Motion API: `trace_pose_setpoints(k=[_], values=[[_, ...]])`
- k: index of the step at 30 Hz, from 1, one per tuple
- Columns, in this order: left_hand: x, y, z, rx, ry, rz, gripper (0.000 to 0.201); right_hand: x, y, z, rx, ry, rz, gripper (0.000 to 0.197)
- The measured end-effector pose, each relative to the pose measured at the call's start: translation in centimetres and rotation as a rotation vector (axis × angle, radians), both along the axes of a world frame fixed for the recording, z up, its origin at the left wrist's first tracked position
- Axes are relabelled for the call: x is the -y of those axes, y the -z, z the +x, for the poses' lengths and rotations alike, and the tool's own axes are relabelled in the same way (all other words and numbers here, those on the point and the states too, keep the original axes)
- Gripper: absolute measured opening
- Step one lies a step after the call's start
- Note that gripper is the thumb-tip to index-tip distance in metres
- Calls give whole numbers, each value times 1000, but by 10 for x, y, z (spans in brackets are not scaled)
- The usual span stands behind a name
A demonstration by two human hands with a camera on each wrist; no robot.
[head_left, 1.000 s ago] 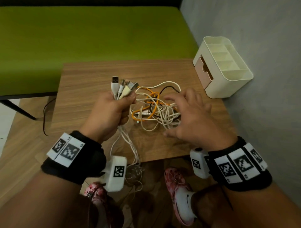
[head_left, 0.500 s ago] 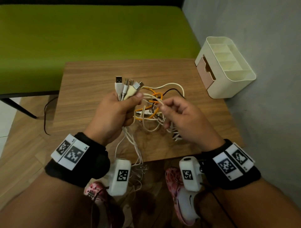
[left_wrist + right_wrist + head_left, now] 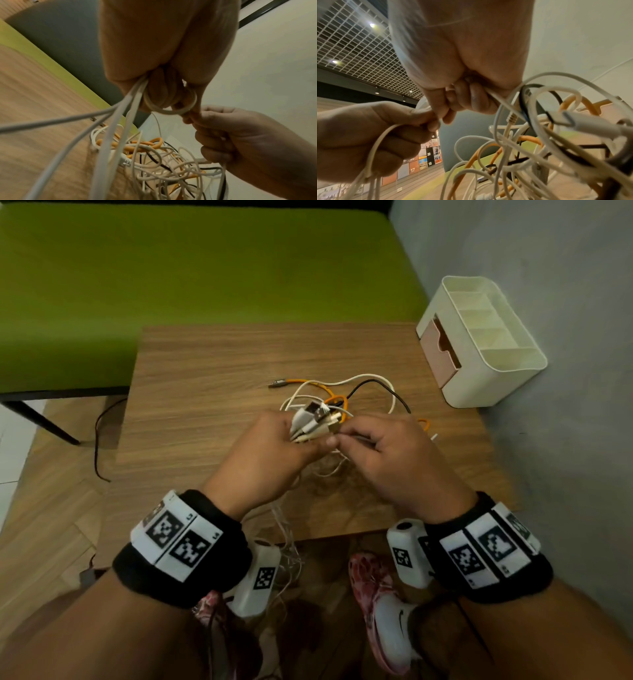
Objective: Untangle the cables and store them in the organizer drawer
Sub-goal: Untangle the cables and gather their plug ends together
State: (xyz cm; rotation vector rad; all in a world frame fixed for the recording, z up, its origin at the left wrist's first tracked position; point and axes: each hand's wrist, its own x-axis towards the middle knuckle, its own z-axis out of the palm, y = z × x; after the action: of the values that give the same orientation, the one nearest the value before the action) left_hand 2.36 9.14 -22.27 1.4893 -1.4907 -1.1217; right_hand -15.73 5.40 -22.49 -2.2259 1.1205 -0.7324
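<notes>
A tangle of white, orange and black cables (image 3: 342, 395) lies on the wooden table (image 3: 205, 392). My left hand (image 3: 274, 453) grips a bunch of white cable ends, their USB plugs (image 3: 315, 417) sticking out above the fist. My right hand (image 3: 383, 450) meets it thumb to thumb and pinches a white cable (image 3: 498, 100) from the same bunch. In the left wrist view a white loop (image 3: 169, 108) hangs under my left fingers and the tangle (image 3: 154, 155) sits below. The cream organizer (image 3: 479, 344) with its pink drawer (image 3: 440, 354) stands at the table's right rear.
An orange cable end with a metal plug (image 3: 279, 383) stretches out left of the tangle. White cables (image 3: 287, 542) hang over the table's near edge toward my feet. A green bench (image 3: 171, 285) lies behind the table, a grey wall (image 3: 565, 440) on the right.
My left hand has tipped the plug bunch forward and lowered it. My right hand has closed in to the bunch and pinched a white cable. The orange plug end now lies stretched out.
</notes>
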Motion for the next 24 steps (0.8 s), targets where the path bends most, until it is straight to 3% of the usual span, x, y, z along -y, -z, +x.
trace_pose_setpoints(k=[3,6,10,14,16,19,24], values=[[0,-7,3,-115,-76,-70,14,-2,-7,-1,93,21,65,13],[-2,-14,2,-196,-86,-117,14,-3,-8,-2,106,1,102,24],[-4,-19,8,-300,-169,-106,13,4,-3,-12,-14,-40,104,37],[4,-10,31,-455,-340,9,22,13,3,-23,-188,-63,81,19],[6,-9,35,-359,-361,68,23,16,6,-25,-191,-53,34,23],[6,-7,37,-52,-398,73,12,16,8,-25,-246,-35,-36,28],[4,-18,40,5,-540,-86,9,11,10,-22,-669,-88,-74,24]])
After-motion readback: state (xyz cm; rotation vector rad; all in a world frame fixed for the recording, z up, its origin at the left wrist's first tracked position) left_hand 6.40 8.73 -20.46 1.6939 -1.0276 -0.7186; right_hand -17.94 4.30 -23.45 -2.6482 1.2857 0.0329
